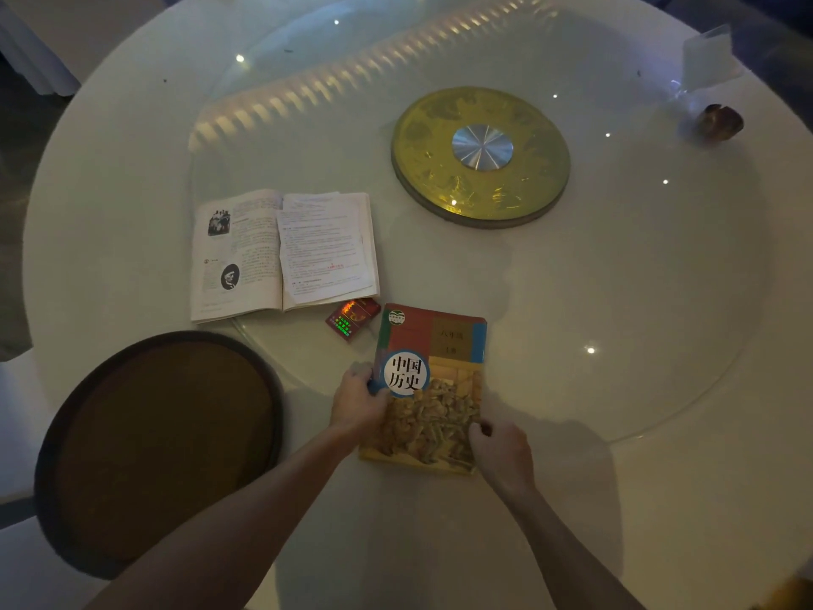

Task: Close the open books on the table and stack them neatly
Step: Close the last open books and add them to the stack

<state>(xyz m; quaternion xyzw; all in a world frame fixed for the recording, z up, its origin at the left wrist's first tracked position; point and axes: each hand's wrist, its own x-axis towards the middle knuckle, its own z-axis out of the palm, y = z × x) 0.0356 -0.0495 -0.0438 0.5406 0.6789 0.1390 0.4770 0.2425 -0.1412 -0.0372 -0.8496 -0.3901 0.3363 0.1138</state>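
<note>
The closed history book [433, 380] lay cover-up at the near edge of the white table [616, 301], its left edge gripped by the left hand [358, 400] and its lower right corner pinched by the right hand [499, 451], while beyond it, up-left, past a small red box [352, 318], sat the open book [281, 253].

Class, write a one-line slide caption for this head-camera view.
Both hands, left and right, grip a closed history textbook; another book lies open.
</note>
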